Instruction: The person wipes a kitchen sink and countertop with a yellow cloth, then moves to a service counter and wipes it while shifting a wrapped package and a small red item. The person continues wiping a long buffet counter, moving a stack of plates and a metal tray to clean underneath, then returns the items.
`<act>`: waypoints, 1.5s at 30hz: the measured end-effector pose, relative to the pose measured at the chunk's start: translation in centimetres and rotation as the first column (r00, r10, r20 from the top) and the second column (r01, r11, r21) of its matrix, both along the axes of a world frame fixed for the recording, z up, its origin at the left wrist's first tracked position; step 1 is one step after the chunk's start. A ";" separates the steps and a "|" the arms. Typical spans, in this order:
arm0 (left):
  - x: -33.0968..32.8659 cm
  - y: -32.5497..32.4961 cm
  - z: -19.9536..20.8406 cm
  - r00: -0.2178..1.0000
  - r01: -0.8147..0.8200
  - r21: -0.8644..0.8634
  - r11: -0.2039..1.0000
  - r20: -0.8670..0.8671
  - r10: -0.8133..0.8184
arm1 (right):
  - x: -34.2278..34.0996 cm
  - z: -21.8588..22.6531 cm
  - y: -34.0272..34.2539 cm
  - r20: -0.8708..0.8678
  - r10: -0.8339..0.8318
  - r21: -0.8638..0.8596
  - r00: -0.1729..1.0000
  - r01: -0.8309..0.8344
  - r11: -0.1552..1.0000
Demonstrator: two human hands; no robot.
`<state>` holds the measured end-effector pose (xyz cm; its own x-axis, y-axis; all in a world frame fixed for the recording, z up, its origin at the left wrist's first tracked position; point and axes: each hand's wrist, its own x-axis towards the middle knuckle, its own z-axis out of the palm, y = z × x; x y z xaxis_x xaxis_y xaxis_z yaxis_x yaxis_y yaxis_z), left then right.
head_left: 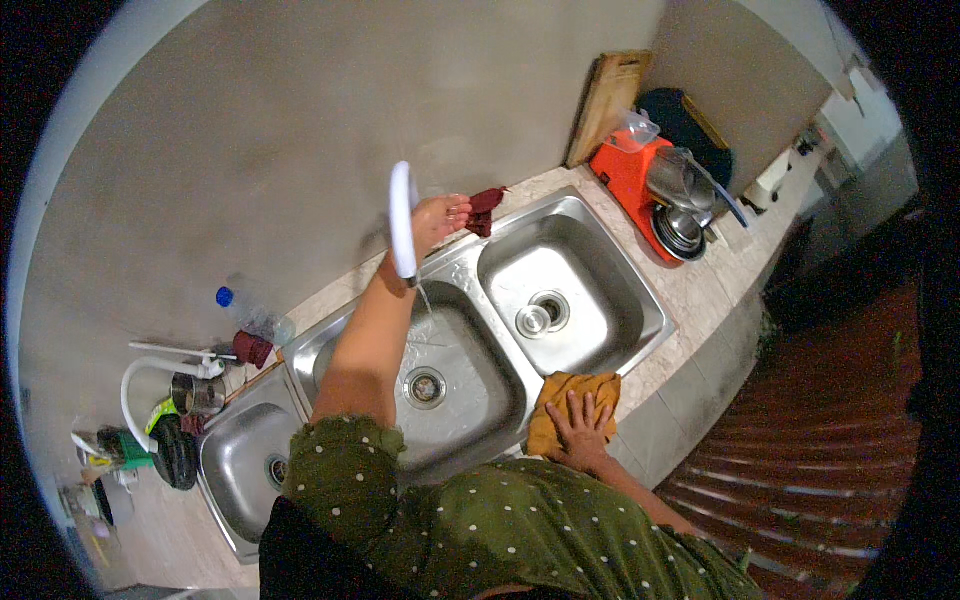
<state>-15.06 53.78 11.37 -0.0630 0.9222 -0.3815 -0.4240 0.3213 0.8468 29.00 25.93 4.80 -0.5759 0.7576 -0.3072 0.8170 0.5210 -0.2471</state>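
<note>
My left arm reaches across the middle basin, and my left hand (440,219) is at the wall behind the white curved faucet spout (402,225). Its fingers look stretched out, with nothing visible in them, beside a dark red cloth (485,211) on the back ledge. A thin stream of water (425,295) runs from the spout into the middle steel basin (465,385). Flat on a mustard-coloured cloth (547,422), my right hand (578,432) presses with fingers spread at the front edge of the right basin (600,262).
A metal drain strainer (533,320) lies by the right basin's drain. An orange dish rack (632,180) with steel dishes and a wooden cutting board (608,105) stand back right. To the left are a small basin (235,470), another white spout (130,395) and a plastic bottle (258,318).
</note>
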 end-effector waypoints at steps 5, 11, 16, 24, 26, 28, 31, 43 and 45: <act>0.2 -3.9 -0.4 0.977 0.130 0.037 0.991 -0.172 -0.122 | 0.1 -0.2 -0.1 -0.026 -0.012 -0.038 1.000 0.011 0.999; 0.9 -17.4 -8.6 -0.006 0.379 -0.464 0.801 -0.867 -0.499 | 0.5 -1.5 -0.6 -0.120 -0.048 0.095 0.992 0.060 0.994; 1.3 -30.3 -12.4 0.038 0.375 -0.481 0.792 -0.846 -0.531 | 2.0 -1.8 1.5 -0.090 -0.055 0.134 0.994 0.067 0.989; 12.2 -32.3 -5.3 0.995 -0.018 -0.313 0.950 0.091 0.049 | -13.5 1.2 7.4 -0.671 -0.434 -0.563 0.601 -0.033 0.825; 13.2 -30.2 -3.3 0.876 -0.135 -0.146 0.980 0.444 0.187 | -17.8 2.4 6.4 -0.549 -0.198 -0.496 0.812 -0.127 0.859; 12.8 -29.1 -2.6 0.763 -0.242 -0.027 0.970 0.613 0.207 | -19.5 3.5 3.8 -0.531 0.115 -0.003 0.840 -0.138 0.990; 11.1 -28.4 -4.0 0.764 -0.285 0.053 0.957 0.615 0.194 | -18.1 5.8 3.1 -0.690 0.221 0.073 0.689 -0.238 0.968; 9.1 -28.4 -6.5 0.683 -0.212 -0.194 0.958 0.672 0.287 | -10.3 0.8 5.1 -0.199 0.125 -0.128 0.972 -0.152 0.980; 8.7 -27.0 -5.7 0.741 -0.269 -0.183 0.945 0.588 0.325 | -11.0 -0.8 5.8 -0.021 0.170 -0.212 0.985 -0.171 0.962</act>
<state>-6.38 26.83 5.68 -0.0600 0.8600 -0.5068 -0.9216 0.1473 0.3591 17.96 31.69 4.02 -0.6919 0.5657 -0.4486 0.7199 0.5878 -0.3692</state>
